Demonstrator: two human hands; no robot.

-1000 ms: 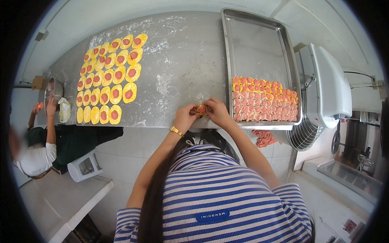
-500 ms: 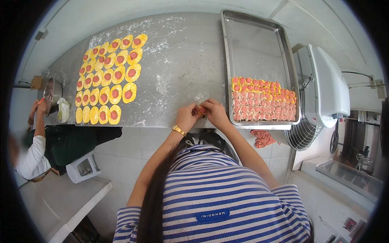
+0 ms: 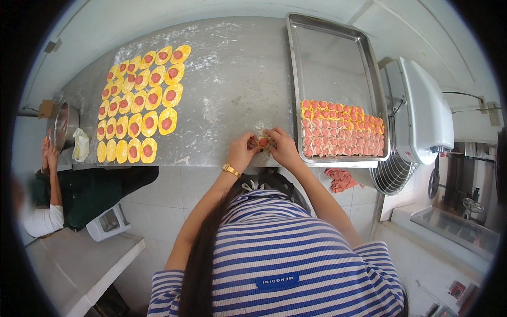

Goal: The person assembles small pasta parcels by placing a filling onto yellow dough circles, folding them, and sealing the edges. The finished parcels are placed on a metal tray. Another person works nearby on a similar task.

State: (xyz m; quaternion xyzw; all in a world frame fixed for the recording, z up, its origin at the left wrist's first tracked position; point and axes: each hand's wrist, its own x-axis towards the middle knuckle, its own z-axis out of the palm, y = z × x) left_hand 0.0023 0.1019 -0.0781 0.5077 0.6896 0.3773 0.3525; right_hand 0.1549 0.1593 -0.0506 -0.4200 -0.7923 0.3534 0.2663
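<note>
At the near edge of the steel table, a small open-topped dumpling (image 3: 263, 142) with a yellow wrapper and pink filling sits between my two hands. My left hand (image 3: 243, 151) pinches it from the left, and my right hand (image 3: 283, 148) has its fingers curled at the right side. To the left lie rows of flat yellow wrappers (image 3: 121, 127), most topped with a round of pink meat filling (image 3: 167, 123). Right of my hands, a metal tray (image 3: 294, 63) carries tight rows of shaped dumplings (image 3: 342, 134) in its near part.
Flour streaks the steel table (image 3: 232, 79). A large white machine (image 3: 422, 111) with a wire guard stands beyond the tray. At far left, a co-worker's hands (image 3: 49, 154) are by a metal bowl (image 3: 66, 127), beside a white bag (image 3: 81, 145). A reddish cloth (image 3: 340, 179) hangs below the tray.
My fingers have spread a little around the dumpling, so its pink top shows more. At far left, the co-worker's hands have moved lower beside the bowl.
</note>
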